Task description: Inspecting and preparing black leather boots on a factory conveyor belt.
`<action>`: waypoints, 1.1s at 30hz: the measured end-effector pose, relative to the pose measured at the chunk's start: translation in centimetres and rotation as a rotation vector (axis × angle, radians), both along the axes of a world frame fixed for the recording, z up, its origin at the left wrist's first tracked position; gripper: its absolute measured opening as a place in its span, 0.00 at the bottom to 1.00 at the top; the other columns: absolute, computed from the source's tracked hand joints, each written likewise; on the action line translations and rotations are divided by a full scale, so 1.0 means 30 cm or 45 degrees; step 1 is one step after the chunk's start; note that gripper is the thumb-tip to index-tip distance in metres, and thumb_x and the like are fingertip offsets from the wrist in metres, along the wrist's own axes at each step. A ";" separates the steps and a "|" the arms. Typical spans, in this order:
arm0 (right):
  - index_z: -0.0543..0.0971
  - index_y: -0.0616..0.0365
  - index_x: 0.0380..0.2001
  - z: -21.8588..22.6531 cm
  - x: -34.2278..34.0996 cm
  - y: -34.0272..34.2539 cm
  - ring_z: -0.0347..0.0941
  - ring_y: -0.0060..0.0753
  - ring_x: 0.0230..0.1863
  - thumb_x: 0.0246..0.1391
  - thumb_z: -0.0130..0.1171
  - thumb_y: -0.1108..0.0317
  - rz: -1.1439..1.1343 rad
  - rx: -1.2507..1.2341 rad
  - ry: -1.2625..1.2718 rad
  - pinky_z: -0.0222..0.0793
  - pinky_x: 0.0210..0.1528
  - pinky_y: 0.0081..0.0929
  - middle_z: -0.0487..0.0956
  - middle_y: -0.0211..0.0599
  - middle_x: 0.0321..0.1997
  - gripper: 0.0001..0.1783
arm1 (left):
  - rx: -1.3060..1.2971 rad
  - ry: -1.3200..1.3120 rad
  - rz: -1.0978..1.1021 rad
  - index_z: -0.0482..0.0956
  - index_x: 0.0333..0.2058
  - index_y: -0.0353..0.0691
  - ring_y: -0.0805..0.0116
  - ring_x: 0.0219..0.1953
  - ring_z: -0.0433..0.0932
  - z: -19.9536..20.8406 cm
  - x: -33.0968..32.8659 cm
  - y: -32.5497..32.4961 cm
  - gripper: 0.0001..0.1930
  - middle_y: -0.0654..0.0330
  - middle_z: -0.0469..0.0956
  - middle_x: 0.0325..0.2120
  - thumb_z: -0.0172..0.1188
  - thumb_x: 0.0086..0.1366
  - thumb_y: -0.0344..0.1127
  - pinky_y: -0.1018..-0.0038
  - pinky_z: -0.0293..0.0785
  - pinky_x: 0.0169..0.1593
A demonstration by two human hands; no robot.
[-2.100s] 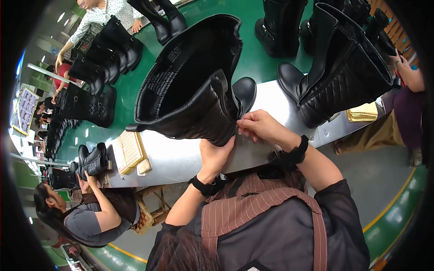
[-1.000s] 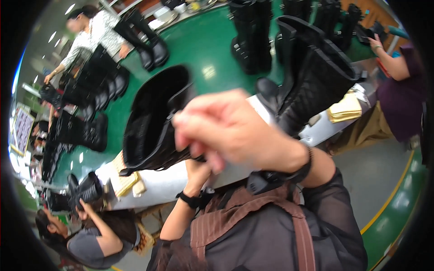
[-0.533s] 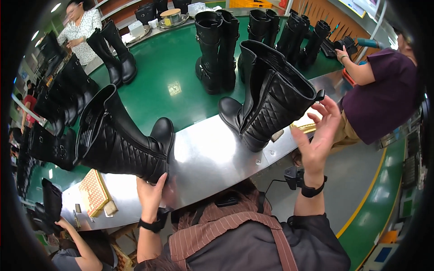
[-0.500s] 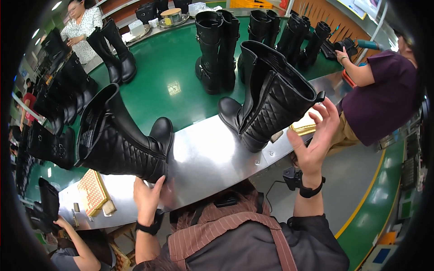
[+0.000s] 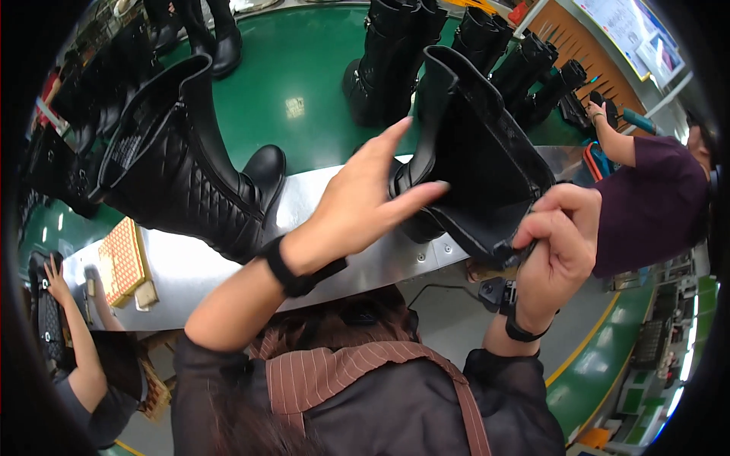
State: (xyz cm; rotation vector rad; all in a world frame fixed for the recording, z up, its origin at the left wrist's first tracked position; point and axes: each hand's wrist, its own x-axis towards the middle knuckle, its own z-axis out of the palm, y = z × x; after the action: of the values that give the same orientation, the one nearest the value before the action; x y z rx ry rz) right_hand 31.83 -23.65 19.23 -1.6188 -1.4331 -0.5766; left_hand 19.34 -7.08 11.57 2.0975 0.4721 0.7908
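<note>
- Black boot on the right (image 5: 487,152) is now taking the work; it is leaning with its mouth toward the person, more so than half a second ago.
- Right hand (image 5: 559,235) is curling its fingers closed on the boot's top rim; it was spread beside it before.
- Left hand (image 5: 357,201) is no longer holding the heel of the quilted boot on the left (image 5: 194,167); it is reaching across, thumb and fingers spread wide, holding nothing. Can't tell if the thumb is touching the boot on the right.
- Meaning, my read: handling is switching between boots, right hand steadying the shaft.
- Boot on the left is standing unheld on the metal surface (image 5: 186,281), near the yellow stack (image 5: 124,262).
- Left hand is hiding the other boot's foot, so its contact below isn't showing.
</note>
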 end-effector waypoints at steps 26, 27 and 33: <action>0.80 0.64 0.40 -0.631 0.112 0.065 0.75 0.21 0.37 0.45 0.71 0.72 0.343 -0.626 1.361 0.71 0.42 0.21 0.81 0.31 0.37 0.17 | -0.943 0.492 -0.022 0.72 0.42 0.30 0.73 0.25 0.76 -0.439 0.043 -0.047 0.15 0.59 0.77 0.27 0.61 0.62 0.35 0.78 0.73 0.27; 0.80 0.64 0.40 -0.627 0.113 0.068 0.75 0.21 0.37 0.45 0.71 0.72 0.343 -0.627 1.359 0.71 0.42 0.21 0.81 0.31 0.37 0.17 | -1.019 0.542 -0.050 0.74 0.40 0.31 0.73 0.22 0.75 -0.436 0.049 -0.037 0.13 0.59 0.77 0.24 0.59 0.63 0.36 0.78 0.72 0.25; 0.77 0.64 0.46 -0.642 0.112 0.081 0.74 0.25 0.45 0.42 0.71 0.77 0.451 -0.698 1.394 0.69 0.50 0.25 0.79 0.33 0.45 0.24 | -1.491 0.678 -0.495 0.77 0.28 0.35 0.73 0.13 0.70 -0.419 0.057 0.062 0.16 0.59 0.74 0.14 0.47 0.68 0.39 0.78 0.64 0.19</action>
State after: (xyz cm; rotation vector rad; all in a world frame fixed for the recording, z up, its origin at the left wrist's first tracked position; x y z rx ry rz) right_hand 35.19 -21.21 -0.02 -1.5796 -0.9761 0.8781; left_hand 21.05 -5.23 -0.98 1.1651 0.5799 -0.2927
